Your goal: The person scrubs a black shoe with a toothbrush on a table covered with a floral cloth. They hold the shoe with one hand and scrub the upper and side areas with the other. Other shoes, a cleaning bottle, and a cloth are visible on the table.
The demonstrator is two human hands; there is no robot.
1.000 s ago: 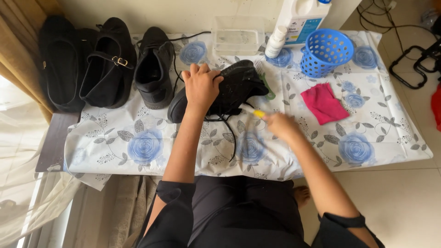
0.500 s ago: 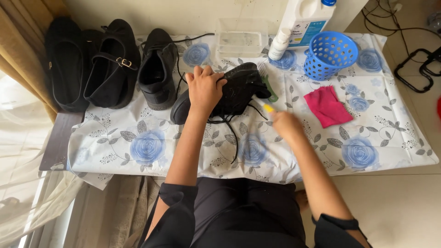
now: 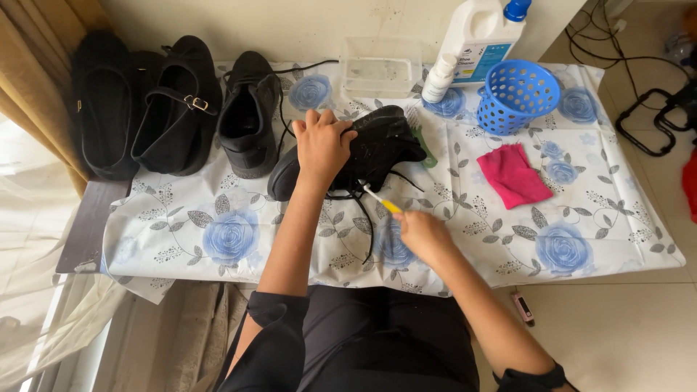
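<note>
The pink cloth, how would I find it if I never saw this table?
Look at the table's flowered cover, white with blue roses. Go to its right half, just below the blue basket. The pink cloth lies there flat and crumpled, the only bright pink thing among black shoes and white bottles.

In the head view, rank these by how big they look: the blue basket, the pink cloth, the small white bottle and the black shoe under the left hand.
1. Black shoe, under the left hand.
2 and 3. Blue basket and pink cloth: they look alike in size, so no ranking.
4. Small white bottle.
</note>
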